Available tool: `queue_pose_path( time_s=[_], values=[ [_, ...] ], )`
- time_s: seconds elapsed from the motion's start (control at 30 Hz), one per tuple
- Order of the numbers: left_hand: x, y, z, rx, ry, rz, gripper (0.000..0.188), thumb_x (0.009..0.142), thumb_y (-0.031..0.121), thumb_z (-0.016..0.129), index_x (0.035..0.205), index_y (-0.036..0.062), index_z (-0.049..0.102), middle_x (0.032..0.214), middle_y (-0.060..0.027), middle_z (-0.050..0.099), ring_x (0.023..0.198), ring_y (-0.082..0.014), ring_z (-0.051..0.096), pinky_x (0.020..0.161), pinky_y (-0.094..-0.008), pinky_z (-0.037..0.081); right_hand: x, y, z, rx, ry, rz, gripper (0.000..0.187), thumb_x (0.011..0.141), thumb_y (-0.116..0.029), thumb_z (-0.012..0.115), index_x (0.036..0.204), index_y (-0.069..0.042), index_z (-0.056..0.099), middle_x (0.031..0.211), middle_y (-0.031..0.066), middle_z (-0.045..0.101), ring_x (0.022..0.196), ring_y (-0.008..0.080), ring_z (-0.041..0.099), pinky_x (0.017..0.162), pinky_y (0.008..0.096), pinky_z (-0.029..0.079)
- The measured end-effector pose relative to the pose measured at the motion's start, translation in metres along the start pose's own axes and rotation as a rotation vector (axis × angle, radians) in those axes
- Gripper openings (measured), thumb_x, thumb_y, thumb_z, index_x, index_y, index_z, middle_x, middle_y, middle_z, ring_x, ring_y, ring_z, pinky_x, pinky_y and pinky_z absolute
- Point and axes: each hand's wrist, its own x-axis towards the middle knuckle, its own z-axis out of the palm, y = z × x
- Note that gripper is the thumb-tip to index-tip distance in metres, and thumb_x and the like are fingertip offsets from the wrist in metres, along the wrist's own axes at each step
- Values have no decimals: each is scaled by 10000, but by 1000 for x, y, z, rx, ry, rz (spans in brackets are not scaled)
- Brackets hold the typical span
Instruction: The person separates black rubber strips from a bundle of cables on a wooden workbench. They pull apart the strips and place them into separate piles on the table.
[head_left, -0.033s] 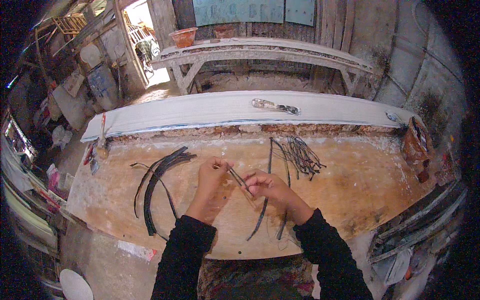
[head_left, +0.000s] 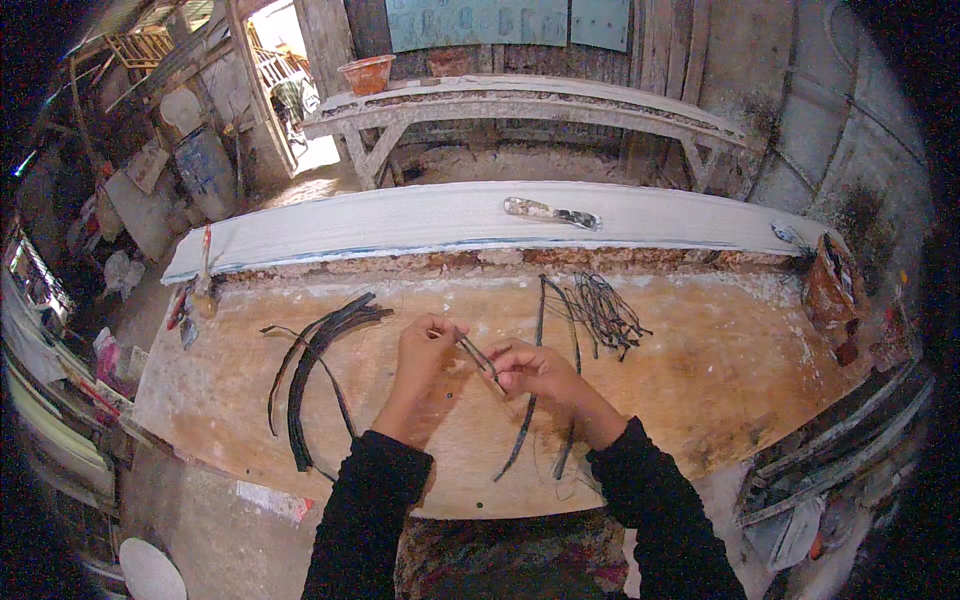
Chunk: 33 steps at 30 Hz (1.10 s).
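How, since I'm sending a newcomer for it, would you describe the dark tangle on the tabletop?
Find the long white board behind the wooden tabletop. On the tabletop near it, beyond the right hand, lies the dark tangle. Its fine, stringy look sets it apart from the long strips beside it and the thick, curved bundle at left.

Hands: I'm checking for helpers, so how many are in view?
2: the left hand and the right hand, both holding thin dark material above the wooden board.
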Motion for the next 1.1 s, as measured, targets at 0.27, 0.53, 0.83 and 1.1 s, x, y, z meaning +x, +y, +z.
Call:
queue_pose_path(
  time_s=[0.27, 0.53, 0.83, 1.1],
  values=[
    [-19, 8, 19, 126, -265, -109, 48, 799, 51, 601, 792, 24, 562, 746, -39, 587, 639, -108, 550, 561, -249, 456, 9, 5, -20, 118, 168, -46, 122, 738, -5, 654, 795, -63, 562, 873, 28, 583, 825, 104, 547, 721, 252, 446],
    [-32, 14, 27, 149, -565, -199, 65, 808, 93, 606, 812, 42, 566, 762, 4, 561, 692, -86, 528, 616, -232, 430, 20, 27, -41, -233, 573, -185, 147, 755, -31, 631, 776, -87, 497, 703, -43, 475, 672, 68, 457, 598, 220, 377],
    [-40, 7, 30, 344, -735, -194, 122, 795, 144, 628, 787, 45, 557, 804, 25, 543, 761, -50, 483, 678, -215, 397, 20, 17, -29, -701, 803, -224, 103, 784, -89, 591, 871, -61, 542, 733, 32, 492, 735, 125, 481, 635, 267, 401],
    [-7, -7, 9, 289, -291, 59, 82, 755, 84, 627, 732, 39, 563, 666, 7, 559, 598, -70, 506, 542, -216, 412, 17, 19, -33, -680, 757, -167, 120, 774, -110, 617, 870, -40, 610, 881, 47, 551, 850, 159, 521, 764, 279, 400]
  ],
)
